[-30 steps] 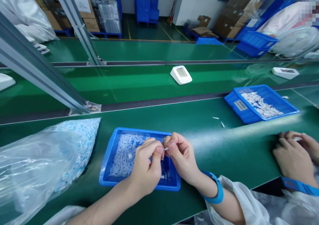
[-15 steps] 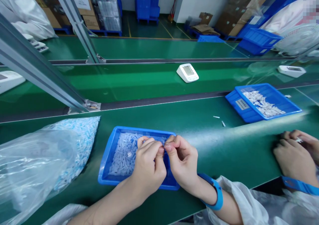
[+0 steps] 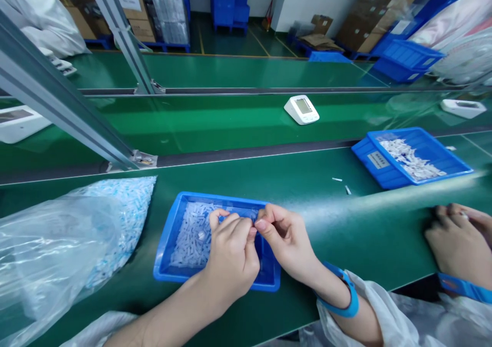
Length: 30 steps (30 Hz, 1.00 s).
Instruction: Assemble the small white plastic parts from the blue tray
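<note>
My left hand (image 3: 232, 252) and my right hand (image 3: 288, 239) meet fingertip to fingertip above a blue tray (image 3: 163, 249). Both are pinched closed; whatever lies between the fingertips is too small and hidden to make out. Small pale strips (image 3: 190, 239) cover the left part of the tray, with a slightly larger whitish piece among them. My right wrist wears a blue band (image 3: 348, 298). To the left lies a clear plastic bag (image 3: 77, 234) full of small light-blue and white pieces.
A blue bin (image 3: 449, 170) of white pieces stands at right, two loose strips (image 3: 342, 185) beside it. Another person's hands (image 3: 457, 239) rest at far right. White devices, one a monitor (image 3: 302, 109), sit on the green belt (image 3: 215, 121). A metal post (image 3: 69, 90) slants at left.
The devices on the belt have shifted right in view. My right hand has turned slightly and its wrist sits further right. Both hands stay together over the tray.
</note>
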Tool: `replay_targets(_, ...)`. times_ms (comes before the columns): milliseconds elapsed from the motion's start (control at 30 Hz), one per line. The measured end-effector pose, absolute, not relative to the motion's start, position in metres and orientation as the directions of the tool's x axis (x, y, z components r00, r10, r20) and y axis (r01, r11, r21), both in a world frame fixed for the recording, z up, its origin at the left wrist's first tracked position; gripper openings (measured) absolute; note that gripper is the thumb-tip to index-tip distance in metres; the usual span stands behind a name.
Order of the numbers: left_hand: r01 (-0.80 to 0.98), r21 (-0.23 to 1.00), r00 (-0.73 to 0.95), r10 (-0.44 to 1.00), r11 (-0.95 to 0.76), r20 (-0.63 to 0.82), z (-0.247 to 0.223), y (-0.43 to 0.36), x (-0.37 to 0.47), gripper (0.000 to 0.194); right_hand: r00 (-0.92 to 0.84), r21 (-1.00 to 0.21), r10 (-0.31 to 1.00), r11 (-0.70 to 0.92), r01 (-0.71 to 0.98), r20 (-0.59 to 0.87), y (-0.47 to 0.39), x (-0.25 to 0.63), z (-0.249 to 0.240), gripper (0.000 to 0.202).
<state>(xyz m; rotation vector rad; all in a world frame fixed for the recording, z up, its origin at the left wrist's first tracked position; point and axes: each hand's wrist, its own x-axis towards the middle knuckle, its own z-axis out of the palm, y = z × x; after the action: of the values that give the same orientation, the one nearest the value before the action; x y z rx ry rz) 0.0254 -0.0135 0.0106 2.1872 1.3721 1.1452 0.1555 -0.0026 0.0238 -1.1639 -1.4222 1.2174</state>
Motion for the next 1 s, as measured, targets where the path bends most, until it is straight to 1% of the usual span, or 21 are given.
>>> replay_targets(100, 0.624, 0.594, 0.231, 0.846, -0.508, 0.481, 0.0111, -0.0136, 0.0257, 0.030, -0.185, -0.991, 0.983, 0.039, 0.128, 0.015, -0.0026, 0.1589, 0.0252, 0.033)
replay_targets(200, 0.656, 0.533, 0.268, 0.826, -0.534, 0.496, 0.0115, -0.0137, 0.0264, 0.030, -0.192, -0.987, 0.981, 0.012, 0.159, -0.019, -0.0022, 0.1605, 0.0254, 0.034)
replay_targets(300, 0.681, 0.473, 0.297, 0.801, -0.559, 0.520, 0.0105, -0.0138, 0.0271, 0.029, -0.209, -0.990, 0.977, -0.012, 0.143, -0.042, -0.0005, 0.1604, 0.0253, 0.035)
replay_targets(367, 0.686, 0.464, 0.298, 0.798, -0.561, 0.524, 0.0096, -0.0133, 0.0275, 0.029, -0.204, -0.993, 0.978, -0.030, 0.110, -0.052, 0.0004, 0.1591, 0.0252, 0.037)
replay_targets(433, 0.669, 0.502, 0.289, 0.813, -0.549, 0.505, 0.0094, -0.0121, 0.0275, 0.030, -0.187, -0.997, 0.980, -0.061, 0.040, -0.067, 0.0004, 0.1573, 0.0253, 0.039)
replay_targets(533, 0.577, 0.654, 0.244, 0.868, -0.488, 0.433, 0.0112, -0.0098, 0.0268, 0.031, -0.139, -0.988, 0.988, -0.088, -0.130, -0.069, -0.0016, 0.1548, 0.0263, 0.038)
replay_targets(600, 0.481, 0.758, 0.201, 0.897, -0.441, 0.394, 0.0130, -0.0088, 0.0259, 0.032, -0.112, -0.974, 0.993, -0.061, -0.217, -0.037, -0.0033, 0.1543, 0.0273, 0.031)
replay_targets(667, 0.390, 0.819, 0.170, 0.907, -0.421, 0.385, 0.0143, -0.0087, 0.0249, 0.033, -0.117, -0.965, 0.993, -0.030, -0.261, 0.001, -0.0047, 0.1550, 0.0279, 0.022)
replay_targets(800, 0.291, 0.852, 0.142, 0.900, -0.436, 0.412, 0.0145, -0.0097, 0.0235, 0.033, -0.165, -0.963, 0.986, -0.028, -0.269, 0.017, -0.0063, 0.1574, 0.0267, 0.011)
replay_targets(1000, 0.272, 0.847, 0.153, 0.889, -0.458, 0.431, 0.0141, -0.0104, 0.0230, 0.031, -0.155, -0.964, 0.987, 0.008, -0.267, 0.050, -0.0065, 0.1567, 0.0232, 0.006)
